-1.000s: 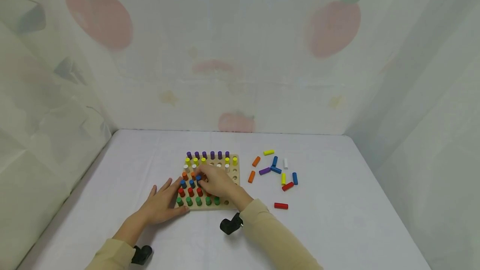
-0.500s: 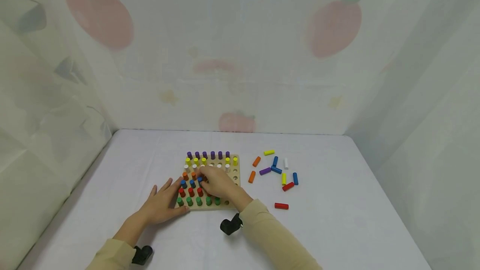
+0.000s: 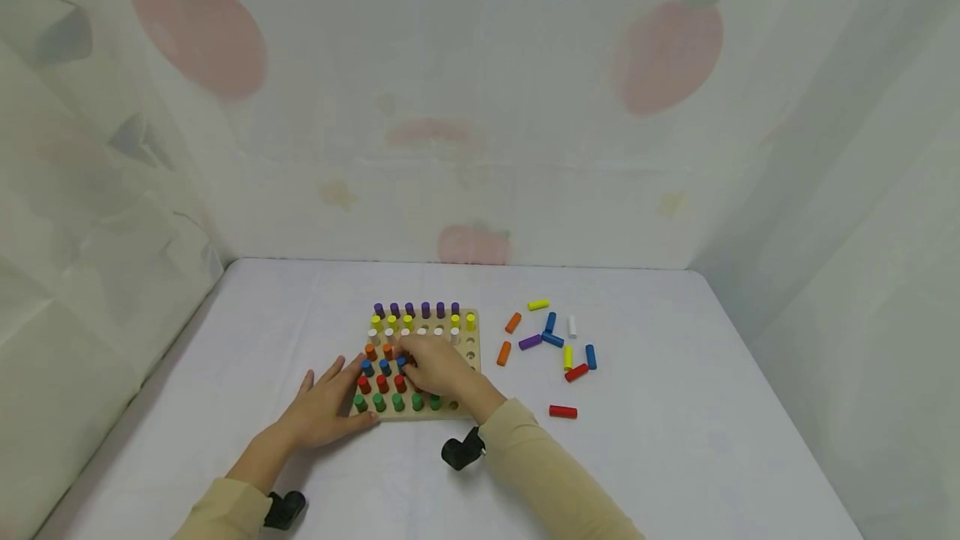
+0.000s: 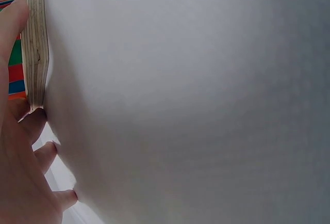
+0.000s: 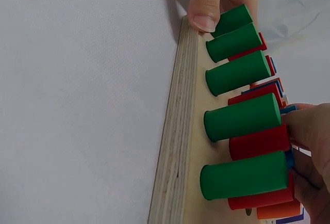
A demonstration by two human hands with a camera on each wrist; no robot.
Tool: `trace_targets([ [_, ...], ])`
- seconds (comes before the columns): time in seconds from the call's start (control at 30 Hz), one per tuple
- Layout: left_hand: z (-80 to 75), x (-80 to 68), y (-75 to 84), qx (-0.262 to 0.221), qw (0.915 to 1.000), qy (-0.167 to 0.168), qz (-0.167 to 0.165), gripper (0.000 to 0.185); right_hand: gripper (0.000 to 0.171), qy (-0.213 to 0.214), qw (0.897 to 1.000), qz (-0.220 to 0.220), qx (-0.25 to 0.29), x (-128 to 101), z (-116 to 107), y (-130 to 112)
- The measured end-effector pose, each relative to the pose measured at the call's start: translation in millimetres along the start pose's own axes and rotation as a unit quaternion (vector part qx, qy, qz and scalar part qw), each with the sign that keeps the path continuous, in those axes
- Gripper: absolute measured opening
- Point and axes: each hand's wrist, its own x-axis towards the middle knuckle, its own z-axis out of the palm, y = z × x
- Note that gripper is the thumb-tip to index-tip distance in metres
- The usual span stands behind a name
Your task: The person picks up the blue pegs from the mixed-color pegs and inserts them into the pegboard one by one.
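your left hand (image 3: 324,407) lies flat with fingers spread on the white table (image 3: 675,440), its thumb touching the near left corner of the wooden peg board (image 3: 472,357). your right hand (image 3: 435,365) rests over the board's middle, fingers curled around what seems a blue peg (image 3: 401,361), though the view is partly hidden. loose pegs (image 3: 555,340) lie right of the board.

A square wooden pegboard (image 3: 471,317) lies flat on the table, its holes filled row by row with upright purple, yellow, white, orange, blue, red and green pegs, and a blue peg (image 3: 401,361) stands mid-board
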Motion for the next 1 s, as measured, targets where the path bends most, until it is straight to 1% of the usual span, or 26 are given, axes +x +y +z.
trace_targets([
  [0.27, 0.5, -0.2, -0.8, -0.005, 1.0, -0.002, -0.001, 0.101, 0.019, -0.011, 1.0, -0.007, -0.022, 1.4, 0.4, -0.2],
  [0.67, -0.9, -0.6, 0.4, -0.003, 1.0, 0.0, -0.001, 0.1, 0.019, -0.019, 0.999, -0.01, -0.026, 1.6, -0.9, -1.8],
  [1.0, -1.4, -1.3, 1.5, -0.006, 1.0, -0.001, -0.001, 0.1, 0.021, -0.025, 0.999, -0.003, -0.025, 2.2, -0.7, -2.5],
])
